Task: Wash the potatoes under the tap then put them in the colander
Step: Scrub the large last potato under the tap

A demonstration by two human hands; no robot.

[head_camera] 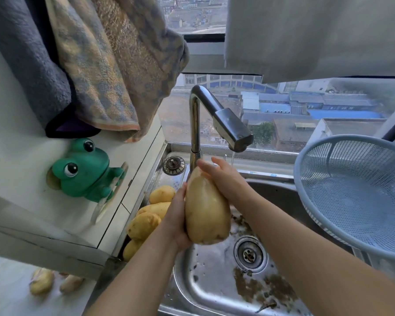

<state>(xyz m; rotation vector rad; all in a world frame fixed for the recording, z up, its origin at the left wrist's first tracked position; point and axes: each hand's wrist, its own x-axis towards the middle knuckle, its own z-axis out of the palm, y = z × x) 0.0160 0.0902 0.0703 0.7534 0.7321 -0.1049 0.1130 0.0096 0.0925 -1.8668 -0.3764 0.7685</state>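
hands meet over the sink (214,283): the left hand (177,221) cups the lower left side of a big pale potato (206,213), its thumb along the near edge and its fingers hidden behind, while the right hand (225,180) wraps over the upper end from the right. the potato stands nearly upright between them, above the left part of the basin and just short of the tap (224,120). a thin stream of water (232,159) falls from the spout just beyond the right hand; whether it reaches the potato cannot be told. below the hands the basin lies open down to the drain (250,254), with dark flecks of dirt (265,288) lying around it and toward the near rim. a pile of potatoes (146,222) sits to the left on the steel ledge, tight against a white counter edge (114,224). right of the forearm a blue colander (356,195) stands tilted at the sink's right edge, its mesh bottom showing all across. a green frog (84,172) rests on the white counter, towels (100,65) hang above it, and two more potatoes (41,281) lie low at the left. a window (306,110) closes off the far side behind the tap.
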